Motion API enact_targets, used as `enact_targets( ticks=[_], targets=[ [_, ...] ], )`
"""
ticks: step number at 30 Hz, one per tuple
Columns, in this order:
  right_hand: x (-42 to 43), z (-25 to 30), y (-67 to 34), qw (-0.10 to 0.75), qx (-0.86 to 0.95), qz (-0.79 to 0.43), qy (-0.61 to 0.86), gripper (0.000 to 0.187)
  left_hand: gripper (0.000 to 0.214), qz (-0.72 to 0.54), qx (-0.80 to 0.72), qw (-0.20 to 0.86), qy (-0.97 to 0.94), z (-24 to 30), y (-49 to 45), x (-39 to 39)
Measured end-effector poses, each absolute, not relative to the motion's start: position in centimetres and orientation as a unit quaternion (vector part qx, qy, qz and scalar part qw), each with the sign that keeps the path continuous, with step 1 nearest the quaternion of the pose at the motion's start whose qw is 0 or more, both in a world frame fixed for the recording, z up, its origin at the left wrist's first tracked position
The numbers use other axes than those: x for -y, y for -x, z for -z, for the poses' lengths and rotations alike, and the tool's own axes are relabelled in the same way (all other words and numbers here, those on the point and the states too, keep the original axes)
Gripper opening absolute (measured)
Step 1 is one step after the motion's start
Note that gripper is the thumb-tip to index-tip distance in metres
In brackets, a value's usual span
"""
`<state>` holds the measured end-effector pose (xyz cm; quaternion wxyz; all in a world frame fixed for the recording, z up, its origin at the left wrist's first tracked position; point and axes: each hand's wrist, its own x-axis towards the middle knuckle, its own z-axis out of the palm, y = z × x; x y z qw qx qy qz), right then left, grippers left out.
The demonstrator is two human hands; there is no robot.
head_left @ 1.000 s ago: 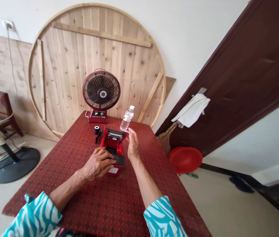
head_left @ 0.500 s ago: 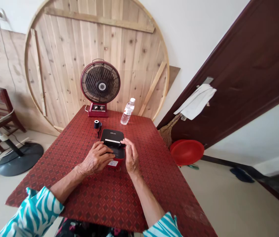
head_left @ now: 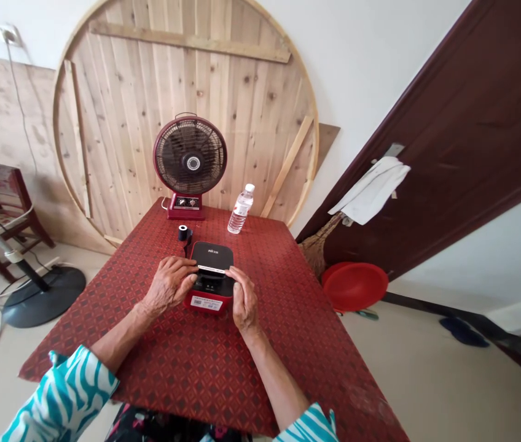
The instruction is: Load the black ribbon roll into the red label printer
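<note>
A small red-and-black receipt printer (head_left: 207, 302) sits on the table, its labelled red side towards me. Its black lid (head_left: 213, 253) has a white strip (head_left: 211, 269) along the near edge, with a dark gap just below. My left hand (head_left: 168, 285) pinches at the left corner of that edge, fingers on top and thumb lower. At the right corner, my right hand (head_left: 244, 301) has its fingertips on the edge, with the thumb tucked beside them. Behind the printer's left side stands a small black roll (head_left: 183, 232) with a white core and a loose dark tail.
A red fan (head_left: 190, 162) and a water bottle (head_left: 241, 209) stand at the back of the table (head_left: 187, 368), which has a patterned red cover. A round wooden board (head_left: 228, 92) leans on the wall. Right of the table are a red basin (head_left: 357, 285) and a broom (head_left: 318, 245).
The lid has come down, so the inside is mostly covered. My left hand has drawn back left from the printer's front to the lid's corner, uncovering the front panel and label.
</note>
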<state>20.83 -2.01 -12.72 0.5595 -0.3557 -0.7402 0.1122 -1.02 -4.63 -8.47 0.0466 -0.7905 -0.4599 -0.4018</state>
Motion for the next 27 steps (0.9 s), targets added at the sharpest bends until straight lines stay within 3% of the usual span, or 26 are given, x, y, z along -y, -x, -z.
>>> enact_targets(
  ticks=[9,18,27],
  targets=[
    [2.0,13.2,-20.8,0.566,0.737,-0.114,0.351,0.033,0.029,0.421,0.455,0.020,0.784,9.2,0.9,5.0],
    [2.3,12.8,-21.0,0.550,0.732,-0.167,0.366,0.036,0.042,0.633,0.449,-0.323,0.542,11.5,0.7,4.5],
    [2.6,12.7,-20.4,0.577,0.721,-0.174,0.342,0.035,0.051,0.620,0.448,-0.498,0.408,10.3,-0.1,2.8]
  ],
)
